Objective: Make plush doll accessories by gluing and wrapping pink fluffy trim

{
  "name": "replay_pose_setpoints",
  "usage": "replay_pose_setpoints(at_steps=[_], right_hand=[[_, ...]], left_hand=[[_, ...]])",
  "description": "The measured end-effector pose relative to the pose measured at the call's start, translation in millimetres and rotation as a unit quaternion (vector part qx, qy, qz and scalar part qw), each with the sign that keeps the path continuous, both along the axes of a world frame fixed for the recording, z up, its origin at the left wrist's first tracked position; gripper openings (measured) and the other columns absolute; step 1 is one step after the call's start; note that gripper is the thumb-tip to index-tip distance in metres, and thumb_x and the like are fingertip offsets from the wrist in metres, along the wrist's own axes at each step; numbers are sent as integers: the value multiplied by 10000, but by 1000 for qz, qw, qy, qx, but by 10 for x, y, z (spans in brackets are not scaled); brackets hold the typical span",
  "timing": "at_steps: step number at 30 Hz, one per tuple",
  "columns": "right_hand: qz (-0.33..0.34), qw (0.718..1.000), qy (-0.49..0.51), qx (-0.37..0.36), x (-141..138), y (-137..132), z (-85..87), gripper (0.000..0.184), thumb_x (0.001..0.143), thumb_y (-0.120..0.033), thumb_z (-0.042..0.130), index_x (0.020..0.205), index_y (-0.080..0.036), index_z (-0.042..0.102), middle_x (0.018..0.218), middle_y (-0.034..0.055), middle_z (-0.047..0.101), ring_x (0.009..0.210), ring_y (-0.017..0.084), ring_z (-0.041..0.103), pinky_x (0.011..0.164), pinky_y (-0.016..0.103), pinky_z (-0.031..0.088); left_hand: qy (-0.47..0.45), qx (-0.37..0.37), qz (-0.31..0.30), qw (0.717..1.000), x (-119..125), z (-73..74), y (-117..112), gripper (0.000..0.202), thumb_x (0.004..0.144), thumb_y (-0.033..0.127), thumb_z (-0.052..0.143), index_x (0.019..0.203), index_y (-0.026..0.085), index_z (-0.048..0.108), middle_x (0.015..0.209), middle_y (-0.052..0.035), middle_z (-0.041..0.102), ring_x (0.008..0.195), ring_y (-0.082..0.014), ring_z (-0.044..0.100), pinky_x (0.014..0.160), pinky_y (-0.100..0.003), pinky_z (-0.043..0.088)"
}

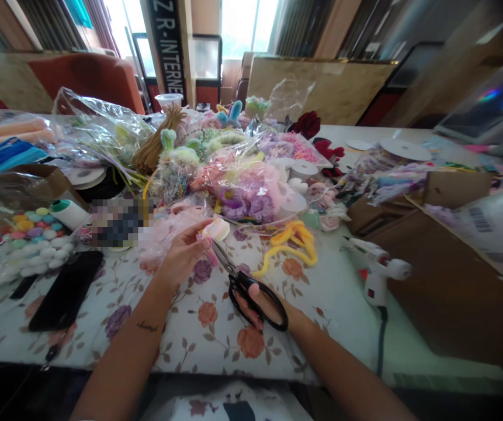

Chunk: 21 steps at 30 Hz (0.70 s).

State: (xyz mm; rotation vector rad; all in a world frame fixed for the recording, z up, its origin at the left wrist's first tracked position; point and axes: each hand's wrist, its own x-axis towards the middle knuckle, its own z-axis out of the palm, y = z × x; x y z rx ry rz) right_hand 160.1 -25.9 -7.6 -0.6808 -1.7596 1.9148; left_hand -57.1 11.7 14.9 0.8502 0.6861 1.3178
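Note:
My left hand (184,252) is closed on a small pink and cream craft piece (214,233), held just above the floral tablecloth (198,327). My right hand (263,307) has its fingers through the black handles of a pair of scissors (245,285). The scissor blades point up and left, and their tips meet the pink part of the piece under my left fingers. Yellow pipe cleaners (290,241) lie on the cloth to the right of the scissors.
A white glue gun (377,272) stands at the right with its cord running toward me, beside a brown cardboard box (444,286). A black phone (67,289) lies at the left near pompoms (23,245). Bags of fluffy craft flowers (242,181) crowd the back.

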Motion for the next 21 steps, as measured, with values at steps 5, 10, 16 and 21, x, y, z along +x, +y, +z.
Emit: replay_pose_setpoints(at_steps=[5,10,16,21], right_hand=[[-4,1000,-7,18,4,-11,-39,655,804,-783,290,621,-176,455,411,-60,401,318,68,393,340,197,309],[-12,999,-6,41,-3,-22,-74,651,829,-760,277,601,-178,460,386,-53,410,327,69,389,359,203,294],[-18,999,-19,36,0,-32,-117,664,829,-755,300,541,-178,456,360,-41,408,305,66,399,331,200,272],[-25,999,-26,39,-3,-47,-92,651,836,-745,304,550,-180,452,357,-53,394,293,61,383,323,194,270]], left_hand=[[-1,-5,5,1000,4,14,-5,431,685,177,765,1109,191,687,1002,-68,699,634,-106,640,614,-218,531],[-13,-19,-1,1000,14,26,-12,401,680,169,767,1075,174,699,929,-57,706,584,-81,619,579,-194,528],[-27,-42,3,999,12,31,-8,386,660,137,772,1041,170,711,934,-45,706,725,-93,644,659,-161,529],[-24,-35,-9,999,7,36,-10,403,667,148,769,1063,181,704,945,-41,694,679,-89,631,635,-183,533]])
